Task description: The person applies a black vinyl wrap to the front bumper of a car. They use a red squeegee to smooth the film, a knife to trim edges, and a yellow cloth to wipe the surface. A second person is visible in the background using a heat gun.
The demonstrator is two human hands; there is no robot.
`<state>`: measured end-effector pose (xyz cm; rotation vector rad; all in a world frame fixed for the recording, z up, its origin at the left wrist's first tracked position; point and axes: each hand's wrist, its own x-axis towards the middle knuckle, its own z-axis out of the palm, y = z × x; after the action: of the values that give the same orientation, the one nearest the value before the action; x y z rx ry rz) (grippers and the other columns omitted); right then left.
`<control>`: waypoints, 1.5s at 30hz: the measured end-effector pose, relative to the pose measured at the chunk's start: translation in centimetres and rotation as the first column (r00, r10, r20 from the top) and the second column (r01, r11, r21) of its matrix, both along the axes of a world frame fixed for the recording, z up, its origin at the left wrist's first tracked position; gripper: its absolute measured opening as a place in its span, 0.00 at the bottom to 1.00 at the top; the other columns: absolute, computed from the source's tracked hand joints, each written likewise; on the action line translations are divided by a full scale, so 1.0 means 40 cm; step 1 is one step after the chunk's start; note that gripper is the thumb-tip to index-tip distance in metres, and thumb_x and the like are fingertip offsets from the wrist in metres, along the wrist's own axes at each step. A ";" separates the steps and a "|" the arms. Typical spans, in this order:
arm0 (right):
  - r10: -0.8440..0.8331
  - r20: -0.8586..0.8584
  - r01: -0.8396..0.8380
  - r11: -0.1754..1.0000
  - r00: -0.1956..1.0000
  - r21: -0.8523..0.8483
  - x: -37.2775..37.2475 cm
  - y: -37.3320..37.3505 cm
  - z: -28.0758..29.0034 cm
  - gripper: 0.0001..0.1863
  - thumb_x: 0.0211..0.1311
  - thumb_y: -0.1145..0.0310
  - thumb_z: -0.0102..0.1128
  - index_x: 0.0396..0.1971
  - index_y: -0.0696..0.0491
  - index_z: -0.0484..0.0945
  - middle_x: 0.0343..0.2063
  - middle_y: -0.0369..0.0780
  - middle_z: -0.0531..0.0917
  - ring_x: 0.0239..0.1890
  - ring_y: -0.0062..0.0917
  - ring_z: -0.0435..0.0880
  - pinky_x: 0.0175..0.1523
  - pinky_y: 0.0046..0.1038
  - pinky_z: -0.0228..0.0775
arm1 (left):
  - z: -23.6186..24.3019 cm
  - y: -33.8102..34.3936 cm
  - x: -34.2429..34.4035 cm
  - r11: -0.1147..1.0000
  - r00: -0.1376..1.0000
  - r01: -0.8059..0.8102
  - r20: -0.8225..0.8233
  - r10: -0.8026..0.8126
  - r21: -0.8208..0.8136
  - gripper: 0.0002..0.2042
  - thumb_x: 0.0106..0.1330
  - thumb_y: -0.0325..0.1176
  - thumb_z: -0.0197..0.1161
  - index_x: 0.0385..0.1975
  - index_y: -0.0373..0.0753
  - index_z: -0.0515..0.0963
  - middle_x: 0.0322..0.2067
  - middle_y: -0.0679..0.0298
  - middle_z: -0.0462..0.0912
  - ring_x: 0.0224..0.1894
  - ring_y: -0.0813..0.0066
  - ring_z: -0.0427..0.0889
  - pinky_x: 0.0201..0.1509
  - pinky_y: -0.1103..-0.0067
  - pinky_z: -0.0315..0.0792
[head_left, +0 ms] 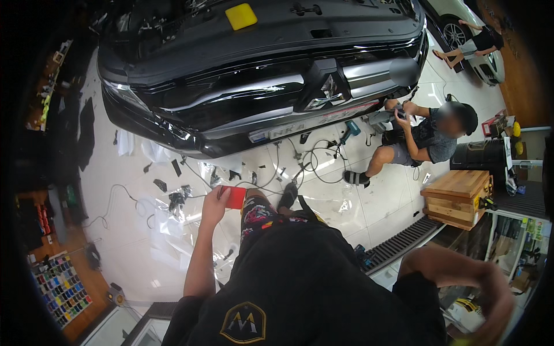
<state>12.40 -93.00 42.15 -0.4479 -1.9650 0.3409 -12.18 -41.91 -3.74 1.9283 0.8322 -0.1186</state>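
Note:
My left hand (214, 206) is closed around the edge of a flat red squeegee (235, 198), held out low in front of my body. Ahead is the glossy black front of a car (231, 98), apart from my hand. On top of its front lies a yellow square pad or squeegee (241, 17). At the lower right my right arm bends back toward me. My right hand (489, 330) is smeared by motion at the picture's edge, so its fingers and anything in them cannot be made out.
A co-worker (433, 135) crouches right of the bumper, holding a small dark object. A teal power tool (350, 131), looping cables (314, 164), dark scraps (160, 185) and clear film (167, 230) lie on the tiled floor. A wooden box (456, 193) stands at right; another person (479, 41) is farther off.

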 end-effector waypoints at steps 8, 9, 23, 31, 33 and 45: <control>0.311 -0.568 -0.558 0.760 0.762 -0.333 -0.032 0.576 -0.239 0.09 0.73 0.66 0.61 0.35 0.55 0.84 0.41 0.49 0.87 0.43 0.40 0.88 0.48 0.44 0.79 | 0.054 -0.031 -0.014 0.915 0.972 -0.133 0.128 0.195 -0.382 0.13 0.77 0.36 0.61 0.47 0.29 0.81 0.37 0.61 0.87 0.40 0.78 0.84 0.48 0.78 0.77; 0.337 -0.596 -0.605 0.724 0.729 -0.331 -0.032 0.600 -0.262 0.12 0.76 0.65 0.58 0.37 0.57 0.85 0.43 0.48 0.89 0.45 0.37 0.89 0.54 0.45 0.78 | 0.073 -0.022 -0.021 0.915 0.974 -0.138 0.118 0.196 -0.380 0.14 0.77 0.37 0.61 0.47 0.30 0.81 0.36 0.61 0.87 0.40 0.78 0.84 0.47 0.78 0.77; -0.736 0.256 0.344 -0.034 0.627 -0.938 -0.179 0.766 -0.635 0.39 0.65 0.65 0.73 0.72 0.58 0.65 0.63 0.44 0.79 0.57 0.28 0.83 0.58 0.33 0.75 | 0.261 0.080 0.000 0.798 0.942 -0.074 0.220 0.253 -0.599 0.12 0.79 0.37 0.61 0.44 0.33 0.82 0.34 0.69 0.84 0.37 0.85 0.79 0.44 0.82 0.72; -0.861 -0.033 -0.075 -0.006 0.507 -0.997 -0.288 0.836 -0.748 0.18 0.79 0.67 0.59 0.61 0.60 0.75 0.42 0.39 0.88 0.40 0.20 0.88 0.41 0.21 0.79 | 0.259 -0.047 0.028 0.767 0.841 -0.059 0.382 0.383 -0.639 0.10 0.75 0.34 0.67 0.48 0.34 0.84 0.38 0.69 0.86 0.36 0.86 0.79 0.40 0.84 0.72; -0.842 -0.002 -0.110 -0.068 0.539 -0.992 -0.281 0.826 -0.769 0.17 0.79 0.66 0.59 0.59 0.59 0.77 0.42 0.39 0.88 0.39 0.20 0.88 0.42 0.22 0.78 | 0.224 -0.047 0.021 0.828 0.845 -0.115 0.384 0.372 -0.549 0.10 0.75 0.32 0.66 0.48 0.34 0.84 0.39 0.70 0.85 0.36 0.86 0.79 0.39 0.84 0.72; -0.604 0.284 0.558 0.331 0.745 -0.761 -0.130 0.978 -0.905 0.12 0.61 0.72 0.65 0.45 0.54 0.83 0.38 0.46 0.85 0.37 0.39 0.87 0.42 0.35 0.81 | -0.068 0.369 0.109 0.659 0.445 -0.747 0.800 0.403 0.083 0.06 0.71 0.26 0.68 0.45 0.37 0.85 0.46 0.66 0.83 0.26 0.92 0.64 0.27 0.88 0.58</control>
<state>7.20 -53.87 5.95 -1.7080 -1.3188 0.7766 -7.81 -27.17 -6.45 1.6837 0.9587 1.3289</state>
